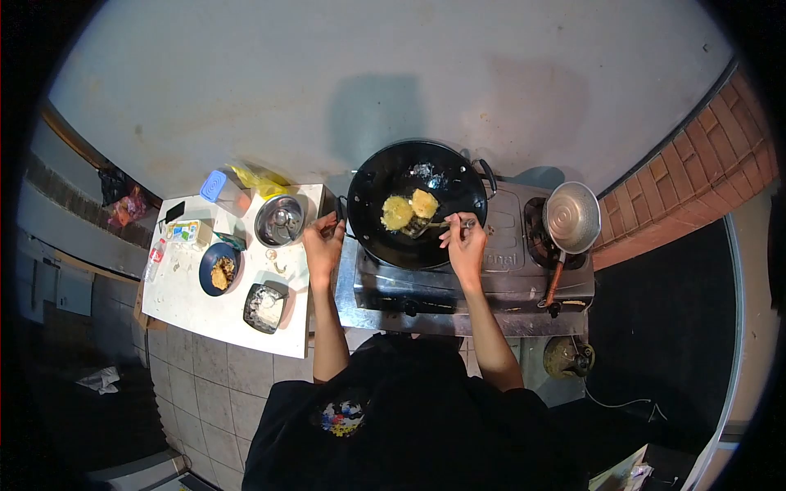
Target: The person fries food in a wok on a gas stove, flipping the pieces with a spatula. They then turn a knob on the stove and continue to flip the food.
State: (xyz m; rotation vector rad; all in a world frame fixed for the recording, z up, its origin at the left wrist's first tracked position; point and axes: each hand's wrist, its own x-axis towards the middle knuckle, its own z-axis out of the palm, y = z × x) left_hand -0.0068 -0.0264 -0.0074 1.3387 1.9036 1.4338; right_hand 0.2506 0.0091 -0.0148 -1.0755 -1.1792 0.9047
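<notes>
A black wok sits on the gas stove's left side. Two golden fried pieces lie in it: a round fritter and another fritter to its right. My right hand, over the wok's right front rim, is closed around the thin handle of a spatula. The dark, slotted-looking head of the spatula is down in the wok, just below the fritters. Beside the wok's left handle is my left hand, its fingers half curled and apart. Whether the fingertips touch that handle cannot be made out.
A saucepan stands on the stove's right burner, handle towards me. The white table on the left carries a steel bowl, a blue plate with fried food, a dark bowl of white powder and a plastic bottle.
</notes>
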